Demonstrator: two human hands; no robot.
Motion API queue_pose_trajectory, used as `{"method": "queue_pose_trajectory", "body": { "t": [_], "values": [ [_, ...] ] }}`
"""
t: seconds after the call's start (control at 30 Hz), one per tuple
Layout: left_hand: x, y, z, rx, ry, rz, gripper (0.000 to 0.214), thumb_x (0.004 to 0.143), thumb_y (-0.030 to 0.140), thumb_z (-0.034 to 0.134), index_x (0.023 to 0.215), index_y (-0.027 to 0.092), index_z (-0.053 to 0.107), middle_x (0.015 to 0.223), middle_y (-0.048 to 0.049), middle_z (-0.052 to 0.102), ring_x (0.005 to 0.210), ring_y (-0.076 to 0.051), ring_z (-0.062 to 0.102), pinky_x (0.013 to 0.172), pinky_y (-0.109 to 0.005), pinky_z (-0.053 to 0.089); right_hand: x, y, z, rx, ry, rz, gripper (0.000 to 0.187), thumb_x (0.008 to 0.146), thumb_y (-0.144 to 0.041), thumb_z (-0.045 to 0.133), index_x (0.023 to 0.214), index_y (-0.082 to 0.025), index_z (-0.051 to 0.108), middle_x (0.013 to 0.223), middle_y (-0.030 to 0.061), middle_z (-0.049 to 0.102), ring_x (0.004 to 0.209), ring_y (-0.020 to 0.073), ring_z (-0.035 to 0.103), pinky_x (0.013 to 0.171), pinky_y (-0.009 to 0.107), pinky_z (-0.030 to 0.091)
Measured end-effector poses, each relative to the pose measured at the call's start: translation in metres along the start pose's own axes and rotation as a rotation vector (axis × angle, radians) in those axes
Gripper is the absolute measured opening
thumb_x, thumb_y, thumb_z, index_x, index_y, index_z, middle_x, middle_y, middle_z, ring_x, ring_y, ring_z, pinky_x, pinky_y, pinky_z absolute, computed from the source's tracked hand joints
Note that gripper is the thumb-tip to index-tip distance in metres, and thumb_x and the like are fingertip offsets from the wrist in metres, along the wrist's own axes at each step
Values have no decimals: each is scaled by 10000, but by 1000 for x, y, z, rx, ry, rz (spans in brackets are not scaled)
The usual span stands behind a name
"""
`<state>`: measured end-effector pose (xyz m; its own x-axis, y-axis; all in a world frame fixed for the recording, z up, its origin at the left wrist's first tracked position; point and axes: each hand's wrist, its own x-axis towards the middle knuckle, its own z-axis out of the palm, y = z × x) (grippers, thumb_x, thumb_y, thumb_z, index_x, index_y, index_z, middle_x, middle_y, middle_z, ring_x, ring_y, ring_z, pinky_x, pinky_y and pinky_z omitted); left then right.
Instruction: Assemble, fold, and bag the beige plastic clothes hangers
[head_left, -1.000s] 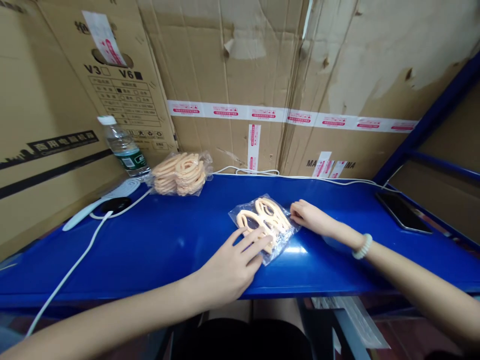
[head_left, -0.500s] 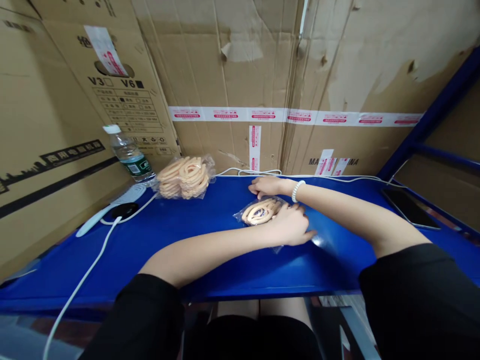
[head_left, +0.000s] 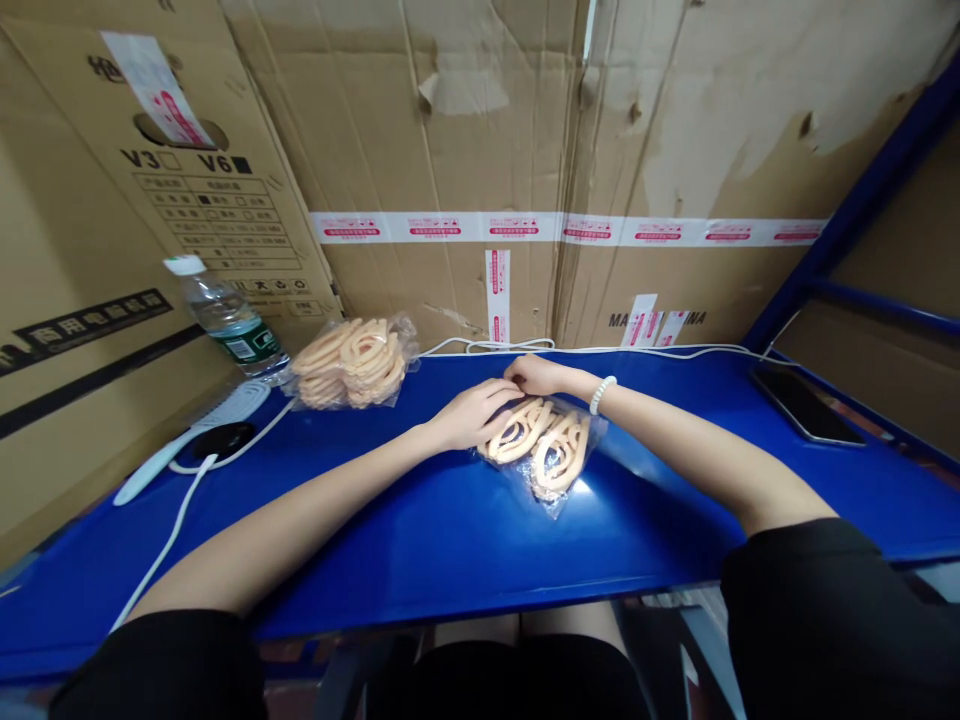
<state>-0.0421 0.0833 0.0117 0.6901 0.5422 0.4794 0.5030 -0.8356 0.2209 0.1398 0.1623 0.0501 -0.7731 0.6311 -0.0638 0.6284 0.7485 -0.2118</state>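
Observation:
A clear plastic bag [head_left: 559, 462] of pale beige oval rings lies on the blue table in front of me, its rings in two side-by-side groups. My left hand [head_left: 476, 413] rests on the bag's upper left edge, fingers stretched towards the right hand. At the bag's far edge, my right hand [head_left: 534, 375] has its fingers curled in a pinch on the plastic; the fingertips are partly hidden. A white beaded bracelet [head_left: 602, 395] circles the right wrist. To the left sits a fuller bag of the same rings [head_left: 351, 362], touched by neither hand.
A water bottle [head_left: 225, 320] leans at the back left, near a pale blue brush-like object [head_left: 191, 440] and a black round disc [head_left: 223, 439] with a white cable. A phone [head_left: 806, 405] lies at right. Cardboard [head_left: 435, 150] walls the back; the blue table [head_left: 360, 560] has a near edge.
My left hand has drawn back leftwards from over the bag to its upper left edge, uncovering the second group of rings. The right hand's fingers have curled in. The view has shifted slightly.

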Motion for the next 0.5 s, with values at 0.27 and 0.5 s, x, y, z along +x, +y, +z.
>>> {"method": "queue_pose_trajectory", "body": {
  "t": [0.27, 0.5],
  "values": [
    [-7, -9, 8, -78, -113, -44, 383, 1043, 327, 381, 1311, 141, 580, 1331, -129, 645, 1243, -225, 606, 1086, -395, 475, -71, -10, -7, 47, 324, 127, 267, 921, -94, 528, 1142, -83, 677, 1131, 166, 719, 985, 233, 691, 890, 359, 539],
    [-19, 1, 10, -3, -48, -71, 353, 1038, 291, 383, 1263, 136, 607, 1254, -115, 686, 1155, -231, 648, 1024, -400, 506, -165, -62, 32, -59, 368, 191, 402, 994, -423, 509, 1224, -117, 632, 1237, 203, 658, 1139, 326, 631, 976, 488, 523]
  ]
}}
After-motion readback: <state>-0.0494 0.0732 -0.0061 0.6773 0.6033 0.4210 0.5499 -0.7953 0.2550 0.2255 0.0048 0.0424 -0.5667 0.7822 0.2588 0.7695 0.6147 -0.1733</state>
